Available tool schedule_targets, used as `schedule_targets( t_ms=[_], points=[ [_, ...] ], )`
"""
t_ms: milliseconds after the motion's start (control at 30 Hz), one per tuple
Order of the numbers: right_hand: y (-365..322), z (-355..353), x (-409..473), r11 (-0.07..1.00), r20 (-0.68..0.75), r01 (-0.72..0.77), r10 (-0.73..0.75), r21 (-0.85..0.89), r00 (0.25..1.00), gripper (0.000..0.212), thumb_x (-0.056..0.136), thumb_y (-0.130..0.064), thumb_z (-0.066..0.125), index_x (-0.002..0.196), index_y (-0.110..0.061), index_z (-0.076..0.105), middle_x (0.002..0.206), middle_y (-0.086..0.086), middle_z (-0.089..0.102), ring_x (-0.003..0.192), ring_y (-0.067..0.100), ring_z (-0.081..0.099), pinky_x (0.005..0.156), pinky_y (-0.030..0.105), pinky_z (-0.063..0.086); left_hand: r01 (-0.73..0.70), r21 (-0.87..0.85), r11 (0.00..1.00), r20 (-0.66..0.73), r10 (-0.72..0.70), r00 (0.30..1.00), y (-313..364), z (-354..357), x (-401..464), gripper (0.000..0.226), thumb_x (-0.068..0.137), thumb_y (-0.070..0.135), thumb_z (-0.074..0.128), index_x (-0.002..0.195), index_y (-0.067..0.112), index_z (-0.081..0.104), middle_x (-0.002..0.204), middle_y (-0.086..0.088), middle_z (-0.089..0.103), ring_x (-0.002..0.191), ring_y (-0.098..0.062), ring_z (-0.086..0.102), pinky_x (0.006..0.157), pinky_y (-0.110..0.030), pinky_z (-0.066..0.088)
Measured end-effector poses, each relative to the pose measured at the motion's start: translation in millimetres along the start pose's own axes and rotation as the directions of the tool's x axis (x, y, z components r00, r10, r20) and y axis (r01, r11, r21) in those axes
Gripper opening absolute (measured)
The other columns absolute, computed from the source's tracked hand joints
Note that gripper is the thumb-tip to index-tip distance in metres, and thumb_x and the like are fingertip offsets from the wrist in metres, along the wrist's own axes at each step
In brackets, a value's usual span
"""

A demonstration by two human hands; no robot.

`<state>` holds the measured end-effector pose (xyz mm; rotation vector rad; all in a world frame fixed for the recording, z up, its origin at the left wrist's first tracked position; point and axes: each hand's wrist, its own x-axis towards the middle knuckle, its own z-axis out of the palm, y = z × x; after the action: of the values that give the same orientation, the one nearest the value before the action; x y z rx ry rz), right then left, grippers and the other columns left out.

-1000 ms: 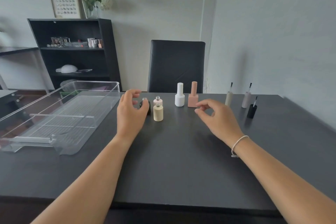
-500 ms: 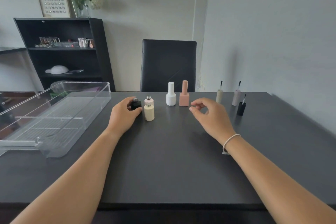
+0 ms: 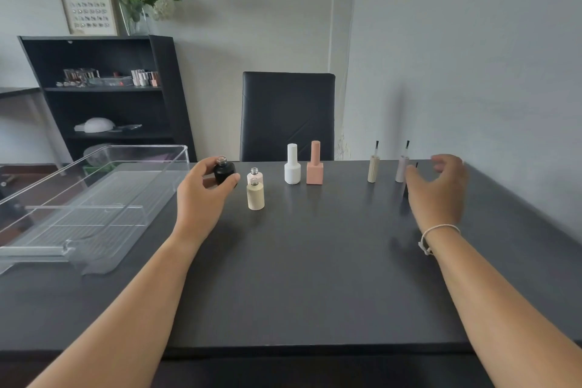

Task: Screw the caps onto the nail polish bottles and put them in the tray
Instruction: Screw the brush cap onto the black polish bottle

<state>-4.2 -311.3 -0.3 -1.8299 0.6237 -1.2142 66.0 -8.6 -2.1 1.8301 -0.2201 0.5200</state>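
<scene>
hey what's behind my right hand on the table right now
The right hand covers most of a small black cap; only a dark sliver shows at its left edge. Beyond stand the mauve cap and beige cap, brushes up.

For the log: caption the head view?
Left hand grips black bottle; right hand reaches toward caps.

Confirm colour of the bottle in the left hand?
Black bottle, silver threaded neck, uncapped; head view.
</scene>
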Motion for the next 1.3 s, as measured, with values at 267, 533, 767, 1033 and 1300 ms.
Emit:
schedule_targets(
  t_ms=[267, 533, 767, 1033, 1300],
  points=[
    [16, 5, 7, 0.974, 0.158, -0.174, 0.197, -0.148, 0.968, 0.049, 0.083, -0.029, 0.058, 0.127, -0.011, 0.044, 0.132, 0.009, 0.047, 0.11, 0.028, 0.052, 0.083, 0.034, 0.038, -0.09, -0.067, 0.994, 0.021, 0.092, 0.996, 14, 5, -14, 0.032, 0.079, 0.018, 0.071, 0.106, 0.029, 0.058, 0.101, 0.006, 0.063, 0.093, -0.017, 0.063, 0.087, -0.047, 0.053],
    [24, 13, 16, 0.96, 0.202, -0.169, 0.216, -0.223, 0.955, 0.018, 0.084, -0.023, 0.052, 0.097, -0.012, 0.059, 0.096, 0.012, 0.061, 0.086, 0.034, 0.056, 0.067, 0.031, 0.039, -0.178, -0.117, 0.977, 0.067, 0.186, 0.98, 22, 12, -24, 0.038, 0.078, 0.01, 0.071, 0.105, 0.032, 0.055, 0.097, 0.02, 0.059, 0.081, 0.007, 0.06, 0.069, -0.008, 0.048],
    [18, 10, 12, 0.96, 0.189, -0.161, 0.206, -0.228, 0.96, 0.023, 0.088, -0.021, 0.051, 0.108, -0.011, 0.058, 0.113, 0.01, 0.064, 0.101, 0.033, 0.057, 0.08, 0.036, 0.042, -0.189, -0.17, 0.967, 0.061, 0.202, 0.977, 23, 14, -25, 0.037, 0.077, 0.01, 0.071, 0.104, 0.026, 0.053, 0.099, 0.013, 0.061, 0.086, -0.003, 0.062, 0.069, -0.009, 0.048],
    [-11, 20, -14, 0.997, 0.42, 0.064, -0.077, 0.045, 0.904, 0.007, 0.085, -0.021, 0.056, 0.092, -0.02, 0.058, 0.094, 0.0, 0.064, 0.08, 0.021, 0.062, 0.081, 0.035, 0.051, -0.246, -0.204, 0.948, 0.075, 0.266, 0.961, 29, 19, -32, 0.039, 0.075, 0.005, 0.072, 0.092, 0.035, 0.053, 0.096, 0.011, 0.062, 0.082, 0.001, 0.061, 0.062, -0.01, 0.049],
    [-43, 13, -44, 0.929, 0.659, 0.021, -0.277, 0.369, 0.699, 0.027, 0.096, -0.012, 0.041, 0.108, -0.021, 0.063, 0.073, -0.017, 0.056, 0.053, -0.009, 0.051, 0.049, 0.005, 0.036, -0.314, -0.137, 0.94, 0.221, 0.338, 0.915, 26, 28, -39, 0.041, 0.076, 0.008, 0.072, 0.1, 0.037, 0.058, 0.1, 0.013, 0.065, 0.089, -0.007, 0.061, 0.071, -0.016, 0.051]
  ],
)
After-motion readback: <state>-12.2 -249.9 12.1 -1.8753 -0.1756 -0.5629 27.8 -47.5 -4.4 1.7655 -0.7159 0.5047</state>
